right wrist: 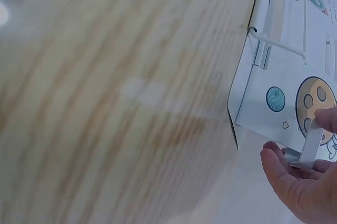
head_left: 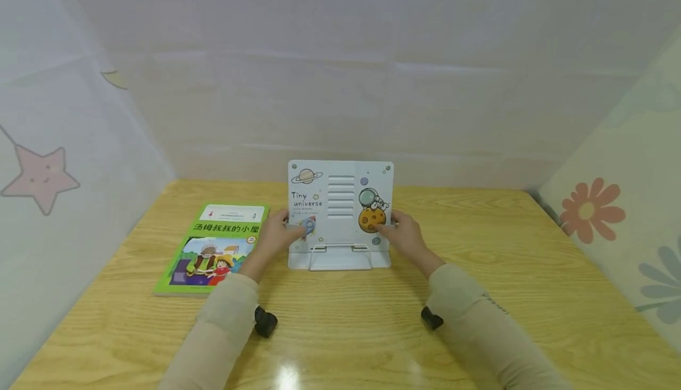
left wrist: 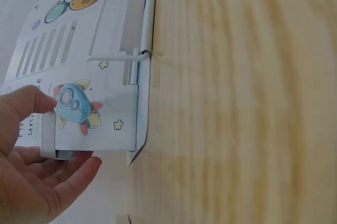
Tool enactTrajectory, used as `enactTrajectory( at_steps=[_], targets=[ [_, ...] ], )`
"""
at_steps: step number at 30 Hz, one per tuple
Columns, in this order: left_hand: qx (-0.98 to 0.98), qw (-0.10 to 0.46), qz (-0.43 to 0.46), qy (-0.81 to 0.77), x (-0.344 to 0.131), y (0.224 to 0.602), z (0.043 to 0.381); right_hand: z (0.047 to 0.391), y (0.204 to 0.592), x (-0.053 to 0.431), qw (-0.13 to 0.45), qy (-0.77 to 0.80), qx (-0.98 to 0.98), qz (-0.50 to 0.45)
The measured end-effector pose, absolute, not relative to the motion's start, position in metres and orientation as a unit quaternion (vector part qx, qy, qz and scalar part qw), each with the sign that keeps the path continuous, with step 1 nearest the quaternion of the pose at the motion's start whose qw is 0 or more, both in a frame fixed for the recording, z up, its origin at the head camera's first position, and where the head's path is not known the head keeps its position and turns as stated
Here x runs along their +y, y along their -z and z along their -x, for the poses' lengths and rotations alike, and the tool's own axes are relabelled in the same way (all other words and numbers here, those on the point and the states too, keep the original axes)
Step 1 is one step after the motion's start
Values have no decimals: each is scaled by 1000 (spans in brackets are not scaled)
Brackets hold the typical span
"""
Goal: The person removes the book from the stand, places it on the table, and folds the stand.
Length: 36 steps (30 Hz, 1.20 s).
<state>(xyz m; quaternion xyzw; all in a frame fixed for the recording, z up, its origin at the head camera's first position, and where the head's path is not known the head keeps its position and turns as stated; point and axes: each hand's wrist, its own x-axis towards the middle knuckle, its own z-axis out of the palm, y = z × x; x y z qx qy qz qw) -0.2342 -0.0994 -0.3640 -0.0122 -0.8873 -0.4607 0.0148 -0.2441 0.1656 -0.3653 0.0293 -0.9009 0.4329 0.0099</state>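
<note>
The book stand [head_left: 340, 213] stands upright at the centre of the frame, on the bench [head_left: 479, 295]. A book [head_left: 215, 248] lies flat just left of it. The left hand [head_left: 276, 233] grips the stand's left edge, the right hand [head_left: 407, 236] its right edge.

Soft, even light fills the head view, likely from overhead: a white glare patch sits on the near edge of the table [head_left: 289, 375]. Shadows are faint. The walls bow at the edges. In both wrist views the wood grain smears into blur, and the right wrist's left side is washed pale.
</note>
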Motion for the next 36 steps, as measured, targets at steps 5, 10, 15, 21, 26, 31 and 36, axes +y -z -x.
enactTrajectory(
  at_steps=[5, 10, 15, 21, 26, 31, 36],
  targets=[
    [-895, 17, 24, 445, -99, 362, 232, 244, 363, 170, 7, -406, -913, -43],
    [-902, 6, 29, 432, -98, 361, 229, 246, 363, 174, 6, -387, -921, -44],
    [-907, -14, 21, 421, -95, 361, 225, 250, 363, 178, 7, -371, -927, -55],
    [-909, -25, 17, 416, -89, 359, 215, 252, 363, 182, 12, -365, -928, -70],
    [-905, -19, 25, 424, -83, 360, 207, 252, 361, 183, 10, -363, -929, -65],
    [-904, -6, 28, 426, -77, 360, 197, 255, 360, 185, 8, -362, -931, -55],
    [-907, -2, 31, 420, -70, 359, 189, 259, 362, 186, 20, -359, -931, -56]
  ],
)
